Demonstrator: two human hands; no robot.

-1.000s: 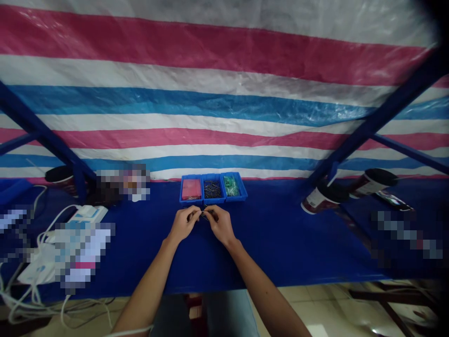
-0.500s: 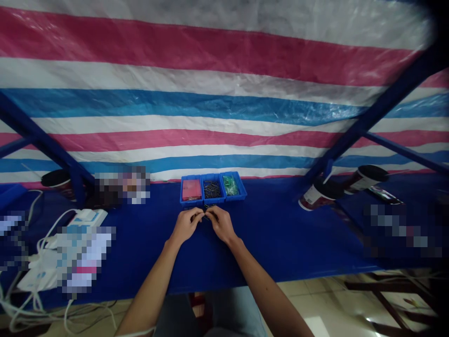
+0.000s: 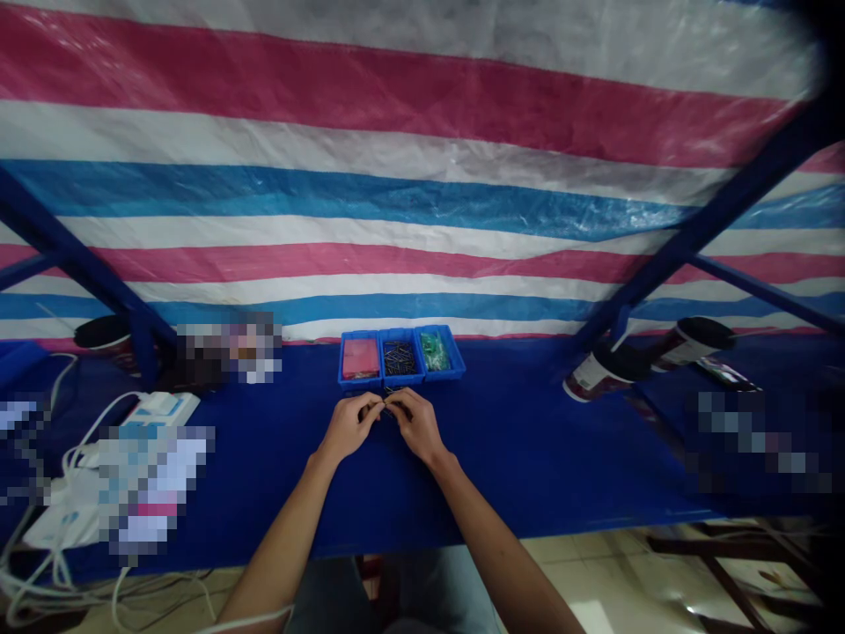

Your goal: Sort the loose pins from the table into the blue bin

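**Drawn closer together over a small piece near the bench's far edge**

Closed up most of the gap seen a second ago between left hand (image 3: 349, 421) and right hand (image 3: 417, 423); hardly shifted in the last half second. Now pinching with thumb and forefinger on both sides, apparently on the same small piece (image 3: 385, 404), too tiny and too covered to identify. Held about midway along the bench (image 3: 541, 449), a little in from the far edge; cannot tell whether touching the surface or just above it.

Probably a sign of fine fingertip work in progress, with nothing let go so far.

Just past the fingertips, in front of the middle bin (image 3: 401, 380): thin dark bits (image 3: 394, 388), blurred. Along the far edge, side by side: left bin (image 3: 361, 384) with flat pink pieces (image 3: 360, 357), middle bin with dark pins (image 3: 399, 357), right bin (image 3: 457, 368) with green and clear bits (image 3: 434, 350). All unmoved, apart from both hands.

Toward the bench's left end, a white power strip (image 3: 168, 407); toward the right, dark-topped tubs (image 3: 594, 377).
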